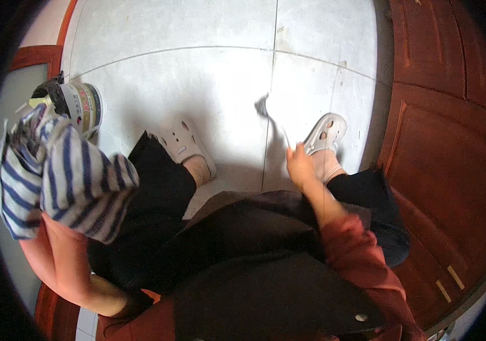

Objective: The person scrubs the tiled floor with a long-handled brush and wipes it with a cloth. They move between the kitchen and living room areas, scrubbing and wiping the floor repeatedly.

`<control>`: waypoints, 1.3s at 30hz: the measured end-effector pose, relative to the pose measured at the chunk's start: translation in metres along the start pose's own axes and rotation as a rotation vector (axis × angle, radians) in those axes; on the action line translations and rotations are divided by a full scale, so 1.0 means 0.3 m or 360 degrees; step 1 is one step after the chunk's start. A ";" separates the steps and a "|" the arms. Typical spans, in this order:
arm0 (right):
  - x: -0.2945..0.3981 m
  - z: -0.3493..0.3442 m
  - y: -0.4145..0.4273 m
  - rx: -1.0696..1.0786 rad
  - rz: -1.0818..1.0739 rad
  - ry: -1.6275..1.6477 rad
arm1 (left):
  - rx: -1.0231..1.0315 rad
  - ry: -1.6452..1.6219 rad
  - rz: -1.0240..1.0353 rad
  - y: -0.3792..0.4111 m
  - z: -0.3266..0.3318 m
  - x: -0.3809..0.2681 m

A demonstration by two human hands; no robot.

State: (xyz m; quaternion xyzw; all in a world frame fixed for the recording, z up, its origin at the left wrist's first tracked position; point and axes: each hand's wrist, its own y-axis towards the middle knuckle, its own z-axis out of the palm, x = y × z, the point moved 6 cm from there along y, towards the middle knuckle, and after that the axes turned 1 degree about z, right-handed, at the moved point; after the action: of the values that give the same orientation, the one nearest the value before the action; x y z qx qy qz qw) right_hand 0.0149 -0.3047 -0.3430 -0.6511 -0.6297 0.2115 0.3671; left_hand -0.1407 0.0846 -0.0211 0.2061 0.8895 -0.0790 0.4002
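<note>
At the left, my left hand holds up a bunched striped cloth, white and dark blue. Its fingertips are hidden behind the fabric. My right hand is closed around the thin handle of what looks like a metal fork, blurred. The fork's head points away from me, above the pale tiled floor. A dark apron covers my lap between the two arms.
My feet, in pale clogs, stand apart on the tiles. Beyond the cloth is a white bucket with printed writing and a black plastic bag at its mouth. A brown wooden panelled door or cabinet front borders the right side. A wood-framed panel stands left.
</note>
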 end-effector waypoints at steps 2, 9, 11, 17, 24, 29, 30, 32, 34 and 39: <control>-0.263 0.116 -0.212 0.0099 0.0222 -0.0089 | 0.0105 -0.0114 0.0042 0.009 0.051 0.023; -0.177 0.128 -0.075 -0.0165 -0.0059 0.0049 | 0.0494 -0.0818 0.0099 -0.055 0.065 0.016; -0.049 0.047 0.024 -0.0318 -0.0160 0.0037 | 0.0882 -0.1200 0.0009 -0.097 0.135 -0.029; -0.299 0.270 -0.242 0.0104 -0.0073 -0.0170 | 0.0948 -0.1135 0.0099 -0.051 0.201 -0.042; -0.070 0.190 -0.075 -0.0051 -0.0028 0.0106 | 0.1516 -0.1832 -0.0136 -0.076 0.269 -0.045; -0.235 0.278 -0.196 0.0224 0.0084 -0.0044 | 0.1544 -0.2304 -0.0462 -0.099 0.297 -0.045; -0.281 0.297 -0.260 0.0246 0.0136 -0.0096 | 0.1403 -0.2228 -0.0404 -0.102 0.290 -0.051; -0.292 0.299 -0.267 0.0245 0.0170 -0.0102 | 0.1286 -0.2272 -0.0574 -0.093 0.264 -0.042; -0.216 0.275 -0.159 0.0177 0.0123 0.0003 | 0.0843 -0.1630 -0.0264 -0.080 0.216 -0.015; 0.044 0.020 0.125 -0.0065 0.0013 0.0231 | 0.0683 -0.1502 -0.0379 -0.065 0.217 -0.014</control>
State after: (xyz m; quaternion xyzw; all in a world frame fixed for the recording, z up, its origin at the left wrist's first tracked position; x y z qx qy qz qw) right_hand 0.0371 -0.2883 -0.3723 -0.6746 -0.6030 0.1523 0.3976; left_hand -0.1024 0.0459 -0.0618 0.1230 0.5937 -0.3881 0.6941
